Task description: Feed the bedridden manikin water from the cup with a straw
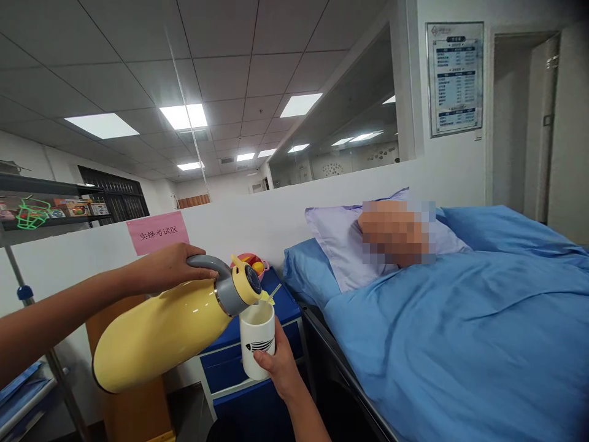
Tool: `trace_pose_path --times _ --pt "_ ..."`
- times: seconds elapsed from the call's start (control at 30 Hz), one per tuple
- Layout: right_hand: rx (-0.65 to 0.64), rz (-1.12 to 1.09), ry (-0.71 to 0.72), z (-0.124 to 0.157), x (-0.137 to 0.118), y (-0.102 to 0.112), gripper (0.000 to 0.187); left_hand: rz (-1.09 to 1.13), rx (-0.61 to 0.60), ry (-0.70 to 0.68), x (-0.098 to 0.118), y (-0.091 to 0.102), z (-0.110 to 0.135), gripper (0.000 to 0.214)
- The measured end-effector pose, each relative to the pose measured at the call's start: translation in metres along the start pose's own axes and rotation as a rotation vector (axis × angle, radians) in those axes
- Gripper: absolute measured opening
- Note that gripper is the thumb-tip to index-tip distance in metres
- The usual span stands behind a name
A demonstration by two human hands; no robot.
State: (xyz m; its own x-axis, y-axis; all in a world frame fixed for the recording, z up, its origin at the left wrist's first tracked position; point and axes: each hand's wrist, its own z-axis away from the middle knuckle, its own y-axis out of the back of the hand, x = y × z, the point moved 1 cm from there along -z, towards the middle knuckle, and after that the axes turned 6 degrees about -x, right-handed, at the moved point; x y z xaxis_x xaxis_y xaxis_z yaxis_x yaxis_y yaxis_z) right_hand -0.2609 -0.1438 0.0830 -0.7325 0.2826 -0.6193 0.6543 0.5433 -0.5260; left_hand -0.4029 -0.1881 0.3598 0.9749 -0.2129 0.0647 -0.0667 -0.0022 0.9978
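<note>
A yellow thermos jug (pixel 161 334) with a grey neck and handle is tipped nearly onto its side, its spout pointing right. My left hand (pixel 168 267) is closed around the grey handle. Under the spout, my right hand (pixel 278 356) grips a white mug (pixel 251 328) with a dark striped print, held roughly upright. Spout and mug rim are very close; I cannot tell whether they touch, or whether liquid is flowing. A clear straw-like stick (pixel 275 291) shows just behind the mug rim.
Behind the mug stands a blue bedside cabinet (pixel 283 301) with a pink fruit basket (pixel 265 265) on top. To the right is a bed with blue bedding (pixel 451 325); a blurred head rests on a lilac pillow (pixel 329 245). A metal pole (pixel 59 362) stands at left.
</note>
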Motion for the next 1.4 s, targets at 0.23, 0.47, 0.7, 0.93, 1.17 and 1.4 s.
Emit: trace_pose_path --times 0.23,0.47,0.7,0.93,1.17,1.4 --pt "0.010 -0.003 0.012 0.002 0.003 -0.003 0.087 -0.045 -0.048 -0.011 0.001 0.004 -0.006 0.056" --pt "-0.004 0.007 0.015 0.004 0.004 -0.002 0.088 -0.114 -0.074 0.020 0.015 0.014 -0.012 0.051" --pt "-0.053 0.120 -0.005 0.003 0.000 -0.008 0.079 -0.231 -0.080 0.039 0.027 0.019 -0.018 0.016" --pt "-0.101 0.174 -0.017 0.005 -0.003 -0.021 0.070 -0.325 -0.104 -0.064 0.036 0.026 -0.020 0.014" --pt "-0.021 0.136 -0.008 0.008 0.005 -0.031 0.067 -0.406 -0.114 -0.140 0.041 0.025 -0.021 0.021" --pt "0.013 0.171 -0.013 0.010 0.004 -0.031 0.065 -0.432 -0.125 -0.161 0.041 0.024 -0.022 0.025"
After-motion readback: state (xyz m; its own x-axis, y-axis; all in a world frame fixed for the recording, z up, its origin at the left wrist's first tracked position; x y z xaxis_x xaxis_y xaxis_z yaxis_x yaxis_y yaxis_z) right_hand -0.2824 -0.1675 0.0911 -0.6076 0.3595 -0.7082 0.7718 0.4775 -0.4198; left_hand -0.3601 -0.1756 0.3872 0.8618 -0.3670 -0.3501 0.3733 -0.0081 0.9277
